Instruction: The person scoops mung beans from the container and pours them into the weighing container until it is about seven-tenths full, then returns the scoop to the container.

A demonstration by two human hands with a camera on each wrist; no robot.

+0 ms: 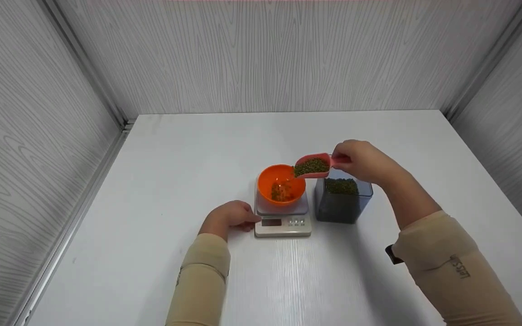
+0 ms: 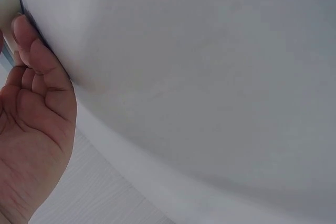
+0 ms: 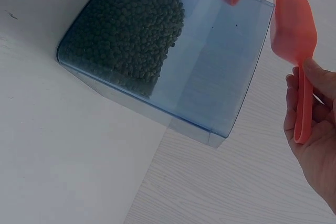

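Note:
My right hand (image 1: 363,160) grips the handle of a red scoop (image 1: 326,174) heaped with small green beans, likely mung beans (image 1: 311,166). The scoop's front lip sits over the right rim of an orange bowl (image 1: 263,181); a few beans lie in the bowl's bottom. Under the bowl is a white kitchen scale (image 1: 283,232) with a small display and buttons. My left hand (image 1: 233,214) holds the scale's left edge beside the display, fingers bent. In the right wrist view the scoop (image 3: 294,24) shows from outside, its handle in the fingers.
A clear bluish plastic container (image 1: 338,210), partly filled with green beans (image 3: 131,30), stands on the white table (image 1: 188,158) just right of the scale, below my right hand. Grey wood-grain panels (image 1: 265,59) enclose the table at the back and sides.

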